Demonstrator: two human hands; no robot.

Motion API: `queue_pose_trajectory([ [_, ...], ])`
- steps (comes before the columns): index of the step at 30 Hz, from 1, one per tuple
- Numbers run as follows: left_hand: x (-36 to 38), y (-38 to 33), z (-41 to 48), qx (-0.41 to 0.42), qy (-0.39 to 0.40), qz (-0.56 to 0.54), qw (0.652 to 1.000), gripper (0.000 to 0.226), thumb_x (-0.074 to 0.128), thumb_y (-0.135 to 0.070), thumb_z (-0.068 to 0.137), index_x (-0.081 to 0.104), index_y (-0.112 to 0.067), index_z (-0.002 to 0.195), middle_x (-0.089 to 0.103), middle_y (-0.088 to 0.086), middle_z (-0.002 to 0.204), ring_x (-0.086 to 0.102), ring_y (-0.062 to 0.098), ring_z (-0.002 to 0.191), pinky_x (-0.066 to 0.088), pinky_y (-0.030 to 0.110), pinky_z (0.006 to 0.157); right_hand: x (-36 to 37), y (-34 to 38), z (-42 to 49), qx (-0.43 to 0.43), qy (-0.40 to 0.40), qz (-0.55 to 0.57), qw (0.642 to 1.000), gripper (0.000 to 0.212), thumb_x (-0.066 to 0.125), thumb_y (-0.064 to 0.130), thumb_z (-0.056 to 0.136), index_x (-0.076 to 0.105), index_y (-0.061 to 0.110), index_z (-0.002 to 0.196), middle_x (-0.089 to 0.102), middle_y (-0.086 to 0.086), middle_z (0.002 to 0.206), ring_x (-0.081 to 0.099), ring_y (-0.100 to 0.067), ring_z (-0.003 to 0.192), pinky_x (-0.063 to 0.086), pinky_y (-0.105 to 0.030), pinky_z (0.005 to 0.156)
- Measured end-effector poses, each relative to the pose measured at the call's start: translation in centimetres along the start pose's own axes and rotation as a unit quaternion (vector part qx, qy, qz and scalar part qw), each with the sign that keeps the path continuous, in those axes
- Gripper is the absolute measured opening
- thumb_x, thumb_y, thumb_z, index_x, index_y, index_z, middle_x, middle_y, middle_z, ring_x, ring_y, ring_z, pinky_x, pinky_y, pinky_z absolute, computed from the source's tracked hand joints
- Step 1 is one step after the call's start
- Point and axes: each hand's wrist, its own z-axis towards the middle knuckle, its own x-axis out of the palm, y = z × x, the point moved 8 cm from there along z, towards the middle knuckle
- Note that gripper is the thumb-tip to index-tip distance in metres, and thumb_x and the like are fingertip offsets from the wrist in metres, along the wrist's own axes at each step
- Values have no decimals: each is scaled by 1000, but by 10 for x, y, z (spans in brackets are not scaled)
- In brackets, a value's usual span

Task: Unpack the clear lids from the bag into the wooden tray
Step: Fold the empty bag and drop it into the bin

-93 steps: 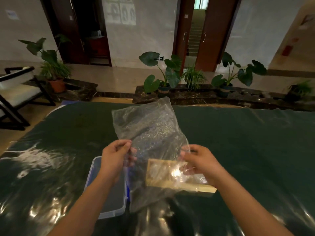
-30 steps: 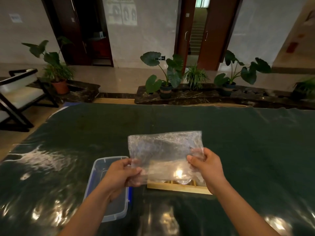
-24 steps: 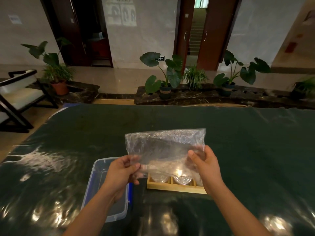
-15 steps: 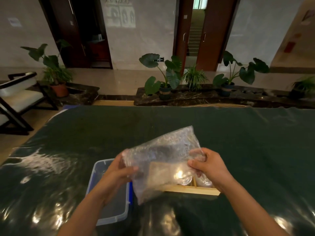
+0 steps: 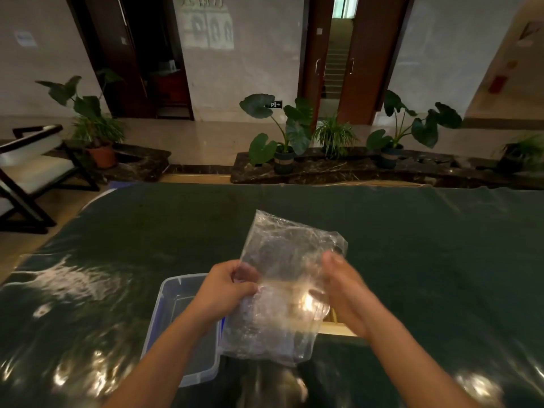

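Left hand (image 5: 223, 293) and right hand (image 5: 347, 290) pinch the bag (image 5: 282, 260), now swung from flat to upright over the tray (image 5: 335, 329); it looks emptied.

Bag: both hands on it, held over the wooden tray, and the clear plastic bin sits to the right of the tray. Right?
Not quite. The clear plastic bin sits to the left of the wooden tray, not the right, as the head view shows. The rest holds: the left hand and right hand both hold the bag over the tray.
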Motion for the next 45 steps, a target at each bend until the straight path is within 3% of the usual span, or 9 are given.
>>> queue_pose_trajectory([
  [5, 4, 7, -2, -40, -16, -164, 985, 22, 65, 13, 87, 71, -8, 90, 73, 3, 79, 70, 11, 65, 58, 24, 61, 10, -28, -4, 32, -19, 4, 999, 40, 79, 8, 81, 66, 4, 119, 77, -12, 99, 75, -23, 82, 58, -31, 64],
  [8, 7, 18, -7, -86, 34, -245, 965, 22, 64, 12, 89, 71, -4, 102, 76, 13, 88, 73, 23, 76, 62, 38, 74, 3, -23, -8, 31, 11, 70, 997, 21, 77, 4, 76, 77, 3, 96, 73, -16, 85, 69, -18, 64, 56, -26, 52],
  [21, 4, 17, -16, -60, 37, -248, 966, 39, 56, 9, 95, 78, -22, 106, 78, 19, 103, 71, 35, 87, 57, 53, 83, -4, -11, -6, -37, -3, 15, 999, 24, 65, -13, 84, 74, 5, 96, 71, -17, 82, 62, -18, 53, 46, -24, 43],
  [27, 23, 34, -19, -153, 40, -408, 899, 23, 51, -7, 92, 72, 0, 88, 68, 23, 88, 66, 37, 82, 58, 47, 76, 8, 6, -15, -176, 8, -77, 981, 51, 52, -32, 75, 80, 11, 72, 70, -2, 118, 68, -17, 100, 52, -25, 66],
  [31, 25, 26, -20, -143, 93, -341, 925, 33, 77, -39, 79, 73, -10, 95, 71, 14, 95, 69, 30, 77, 56, 41, 62, 9, 17, -16, -234, -7, -189, 954, 59, 49, -31, 80, 78, 17, 59, 63, -3, 119, 62, -5, 82, 45, -16, 65],
  [34, 29, 28, -18, -105, 123, -236, 958, 62, 87, -4, 67, 67, -25, 122, 64, 17, 125, 77, 30, 90, 62, 40, 70, 4, 17, -14, -233, -7, -187, 954, 62, 47, -28, 85, 79, 19, 63, 62, -4, 120, 64, -8, 90, 48, -16, 66],
  [37, 22, 28, -11, -74, 80, -230, 967, 74, 83, 11, 71, 66, -38, 124, 61, 12, 129, 73, 35, 103, 65, 43, 74, -6, 4, -7, -166, -8, -141, 976, 60, 42, -22, 83, 81, 22, 91, 64, -3, 126, 62, -25, 114, 54, -29, 76],
  [41, 14, 21, -8, -6, 26, -177, 984, 80, 84, 7, 72, 64, -57, 116, 60, -2, 129, 64, 27, 114, 66, 38, 76, -13, -18, -3, -29, 47, 93, 994, 56, 67, 31, 78, 61, 30, 134, 64, -8, 135, 61, -31, 124, 43, -53, 107],
  [45, 16, 16, -8, 50, 11, -96, 994, 86, 84, 3, 74, 58, -62, 122, 57, -17, 127, 62, 16, 111, 60, 20, 65, -16, -16, -4, -40, -77, -127, 988, 28, 76, 39, 85, 71, 25, 109, 74, -8, 110, 73, -27, 99, 56, -53, 95],
])
